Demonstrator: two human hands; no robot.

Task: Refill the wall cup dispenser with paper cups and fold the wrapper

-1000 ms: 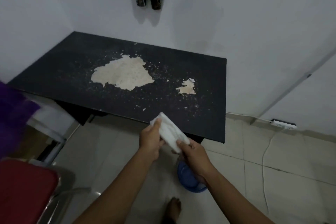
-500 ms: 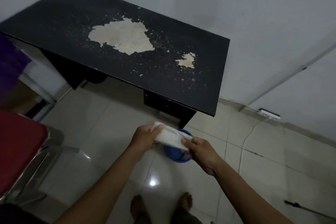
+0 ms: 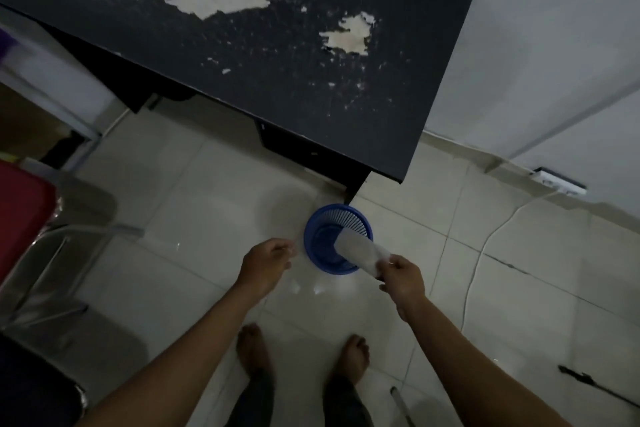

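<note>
The folded white wrapper (image 3: 358, 252) is pinched at its near end by my right hand (image 3: 401, 277) and sticks out over the blue mesh bin (image 3: 320, 239) on the floor. My left hand (image 3: 268, 262) hangs to the left of the bin with loosely curled fingers and holds nothing. The wall cup dispenser is out of view.
A black table (image 3: 277, 55) with peeled pale patches stands above the bin, against the white wall. A red chair seat (image 3: 20, 215) is at the left. A power strip (image 3: 559, 181) and its white cable (image 3: 485, 246) lie at the right. My bare feet (image 3: 301, 354) stand on pale tiles.
The view tilted down from the table to the floor. My left hand let go of the wrapper; my right hand carried it alone down over the blue bin.
</note>
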